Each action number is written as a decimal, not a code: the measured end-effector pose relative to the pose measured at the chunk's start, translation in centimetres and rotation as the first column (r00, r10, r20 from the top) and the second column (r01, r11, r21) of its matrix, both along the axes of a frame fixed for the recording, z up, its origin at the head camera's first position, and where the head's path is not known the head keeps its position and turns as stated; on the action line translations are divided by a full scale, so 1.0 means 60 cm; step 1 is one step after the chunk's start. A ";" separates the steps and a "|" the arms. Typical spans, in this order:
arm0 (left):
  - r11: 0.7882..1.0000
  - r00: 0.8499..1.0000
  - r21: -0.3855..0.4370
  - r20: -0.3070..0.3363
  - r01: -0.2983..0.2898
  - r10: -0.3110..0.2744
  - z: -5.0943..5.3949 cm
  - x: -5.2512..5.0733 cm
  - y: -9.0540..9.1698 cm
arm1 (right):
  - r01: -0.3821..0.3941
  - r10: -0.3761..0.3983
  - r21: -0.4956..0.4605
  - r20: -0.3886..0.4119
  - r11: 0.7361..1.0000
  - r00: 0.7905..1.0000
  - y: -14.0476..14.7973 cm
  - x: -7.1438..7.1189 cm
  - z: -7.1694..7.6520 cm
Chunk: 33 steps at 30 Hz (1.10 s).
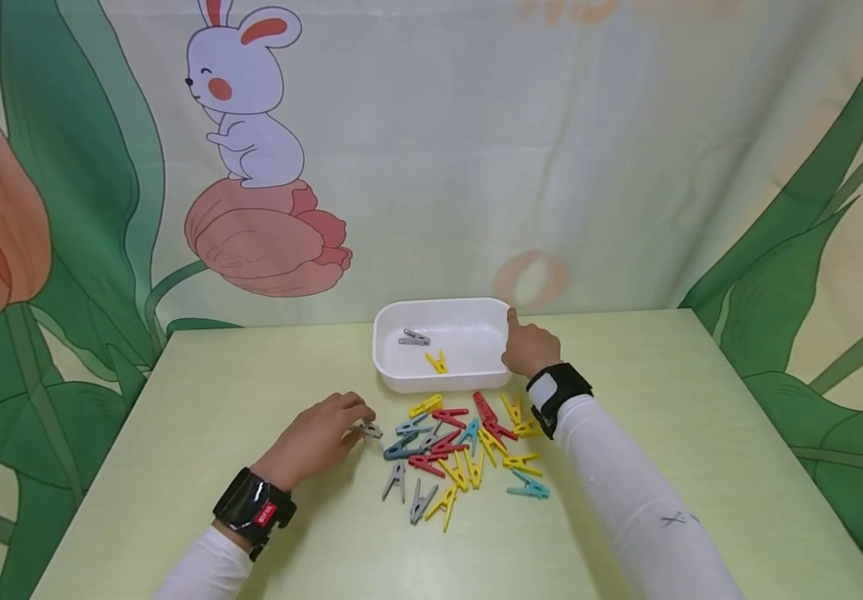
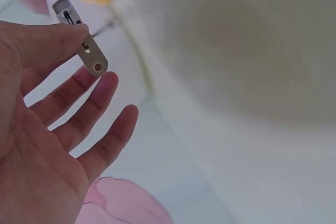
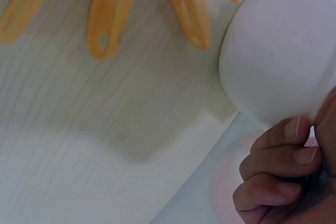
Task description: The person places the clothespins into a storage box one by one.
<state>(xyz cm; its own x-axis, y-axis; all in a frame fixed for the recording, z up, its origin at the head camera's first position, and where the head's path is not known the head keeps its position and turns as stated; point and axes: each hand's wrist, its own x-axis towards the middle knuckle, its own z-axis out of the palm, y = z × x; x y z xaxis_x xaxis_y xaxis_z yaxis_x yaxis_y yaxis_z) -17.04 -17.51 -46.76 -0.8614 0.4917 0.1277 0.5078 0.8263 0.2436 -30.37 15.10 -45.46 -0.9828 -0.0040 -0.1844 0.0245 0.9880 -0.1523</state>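
My left hand (image 1: 322, 437) pinches a grey clothespin (image 2: 86, 48) between thumb and fingers, at the left of a loose pile of clothespins; the other fingers are spread in the left wrist view. With thumb and curled fingers, my right hand (image 1: 532, 348) grips the right end of a white plastic bin (image 1: 442, 383) at its rim. Inside the bin lie a grey clothespin (image 1: 414, 337) and a yellow clothespin (image 1: 437, 362). In front of it are scattered red, yellow, blue and grey clothespins, among them a red clothespin (image 1: 485, 408) and a turquoise clothespin (image 1: 528, 485).
The pale table (image 1: 251, 375) carries the bin near its back edge. Behind hangs a printed curtain (image 1: 439, 167) with a rabbit and flowers. Yellow clothespins (image 3: 113, 14) lie close to the bin's right front corner, near my right wrist.
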 end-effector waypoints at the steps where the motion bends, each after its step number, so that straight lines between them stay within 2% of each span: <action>1: 1.000 1.000 0.007 -0.007 -0.001 0.001 0.007 0.000 0.001 | 0.000 0.000 -0.003 0.001 1.000 1.000 0.000 0.000 0.001; 15: 0.999 0.997 0.046 -0.073 0.016 -0.013 0.096 -0.018 0.024 | -0.008 0.008 -0.026 0.004 1.000 1.000 0.003 -0.001 0.000; 28: 0.998 0.992 0.054 -0.126 0.028 -0.021 0.144 -0.061 0.038 | -0.008 0.008 -0.029 0.002 1.000 1.000 0.001 -0.005 -0.003; 33: 0.998 0.993 0.061 -0.119 0.028 -0.020 0.164 -0.079 0.040 | -0.006 0.006 -0.030 0.005 1.000 1.000 0.001 -0.003 -0.001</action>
<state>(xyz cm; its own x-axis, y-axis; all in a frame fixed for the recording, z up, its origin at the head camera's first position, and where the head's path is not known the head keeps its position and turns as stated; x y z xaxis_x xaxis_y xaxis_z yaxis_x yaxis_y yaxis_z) -21.78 -15.10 -36.91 -0.8263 0.4998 0.2595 0.5557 0.7985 0.2316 -30.53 15.14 -45.54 -0.9819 -0.0158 -0.1887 0.0191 0.9831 -0.1821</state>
